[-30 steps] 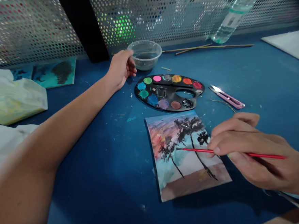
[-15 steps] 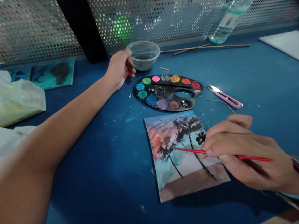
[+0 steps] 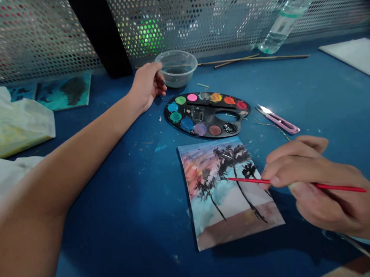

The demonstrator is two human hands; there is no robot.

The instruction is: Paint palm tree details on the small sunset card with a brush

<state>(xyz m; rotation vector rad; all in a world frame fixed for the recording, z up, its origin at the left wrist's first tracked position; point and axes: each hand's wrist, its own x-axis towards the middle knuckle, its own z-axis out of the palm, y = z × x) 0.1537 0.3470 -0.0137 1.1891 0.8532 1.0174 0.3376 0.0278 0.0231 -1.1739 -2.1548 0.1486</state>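
Brush tip within painting's edges

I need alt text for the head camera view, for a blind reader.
A right hand holds a red paintbrush over a small painting of dark palm trees. The left hand is by a clear bowl, behind a paint palette.

Centre: palette behind painting, on bench; bowl behind palette; bottle upper right.
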